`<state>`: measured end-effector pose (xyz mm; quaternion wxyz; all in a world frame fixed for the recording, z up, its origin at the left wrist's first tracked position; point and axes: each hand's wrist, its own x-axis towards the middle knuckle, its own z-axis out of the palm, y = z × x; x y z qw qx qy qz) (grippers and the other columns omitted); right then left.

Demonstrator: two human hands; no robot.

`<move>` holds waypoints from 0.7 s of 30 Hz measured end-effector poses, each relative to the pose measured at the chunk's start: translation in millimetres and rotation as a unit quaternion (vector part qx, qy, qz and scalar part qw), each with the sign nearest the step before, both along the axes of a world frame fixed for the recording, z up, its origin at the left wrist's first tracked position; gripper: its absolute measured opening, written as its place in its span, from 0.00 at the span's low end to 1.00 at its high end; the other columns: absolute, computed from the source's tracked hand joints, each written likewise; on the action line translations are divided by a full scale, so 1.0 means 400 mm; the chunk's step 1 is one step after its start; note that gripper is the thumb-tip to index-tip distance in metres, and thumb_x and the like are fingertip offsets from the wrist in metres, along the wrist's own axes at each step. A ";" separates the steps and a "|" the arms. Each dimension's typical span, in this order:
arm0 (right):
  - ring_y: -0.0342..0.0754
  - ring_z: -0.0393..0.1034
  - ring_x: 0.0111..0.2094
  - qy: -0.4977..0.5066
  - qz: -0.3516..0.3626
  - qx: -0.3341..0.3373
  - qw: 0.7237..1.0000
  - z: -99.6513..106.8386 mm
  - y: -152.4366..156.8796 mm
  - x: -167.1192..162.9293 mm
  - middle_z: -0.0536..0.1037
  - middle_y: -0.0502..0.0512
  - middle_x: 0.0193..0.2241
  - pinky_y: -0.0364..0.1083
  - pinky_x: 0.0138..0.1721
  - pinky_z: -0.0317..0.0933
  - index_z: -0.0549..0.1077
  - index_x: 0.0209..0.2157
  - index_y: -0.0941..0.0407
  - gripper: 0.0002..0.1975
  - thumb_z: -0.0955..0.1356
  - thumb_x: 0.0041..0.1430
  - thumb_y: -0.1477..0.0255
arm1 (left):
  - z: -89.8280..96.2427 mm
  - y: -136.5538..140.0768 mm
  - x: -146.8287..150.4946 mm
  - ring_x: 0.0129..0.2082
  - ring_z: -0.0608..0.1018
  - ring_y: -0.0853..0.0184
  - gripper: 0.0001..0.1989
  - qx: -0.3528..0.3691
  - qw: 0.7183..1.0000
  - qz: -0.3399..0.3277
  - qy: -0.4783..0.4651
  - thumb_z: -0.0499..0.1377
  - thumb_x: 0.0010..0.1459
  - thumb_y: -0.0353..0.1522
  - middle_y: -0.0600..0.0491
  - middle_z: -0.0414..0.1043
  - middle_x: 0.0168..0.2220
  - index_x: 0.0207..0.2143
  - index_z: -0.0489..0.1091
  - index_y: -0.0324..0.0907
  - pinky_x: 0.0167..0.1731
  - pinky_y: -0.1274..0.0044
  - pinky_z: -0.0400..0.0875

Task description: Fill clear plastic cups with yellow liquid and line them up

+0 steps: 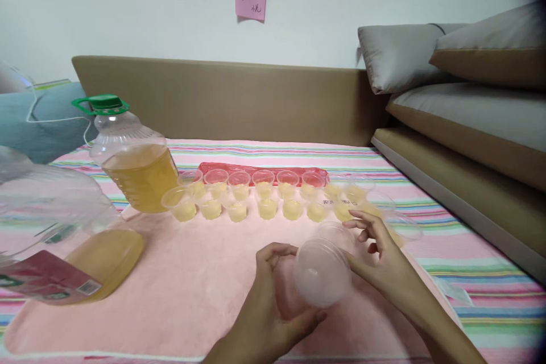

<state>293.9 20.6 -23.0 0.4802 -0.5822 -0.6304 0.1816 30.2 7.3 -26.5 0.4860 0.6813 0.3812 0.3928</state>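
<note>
My left hand [277, 296] grips a clear plastic cup [322, 273], its thumb below and fingers at the upper left, over the pink mat [191, 278]. To the right, my right hand [375, 247] has its fingers curved and apart, with the thumb behind or against the cup's right side; I cannot tell whether it touches. Another faint clear cup [335, 231] shows just behind the held one, between the hands. Beyond them, rows of clear cups [267, 209] hold pale yellow liquid; my right hand partly covers those at the right end.
Two large jugs of yellow liquid stand at the left, one with a green cap [106, 104], the nearer one with a red label [46, 278]. A red plastic packet [264, 173] lies behind the cups. Grey and brown cushions [469, 119] are stacked at the right.
</note>
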 end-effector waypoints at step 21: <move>0.56 0.66 0.56 0.046 0.053 -0.022 0.997 0.006 -0.007 -0.013 0.70 0.54 0.58 0.56 0.55 0.59 0.62 0.66 0.43 0.34 0.76 0.66 0.54 | 0.005 -0.006 -0.010 0.66 0.66 0.45 0.42 -0.022 1.000 0.003 0.015 0.70 0.56 0.48 0.41 0.58 0.62 0.59 0.47 0.49 0.66 0.45 0.60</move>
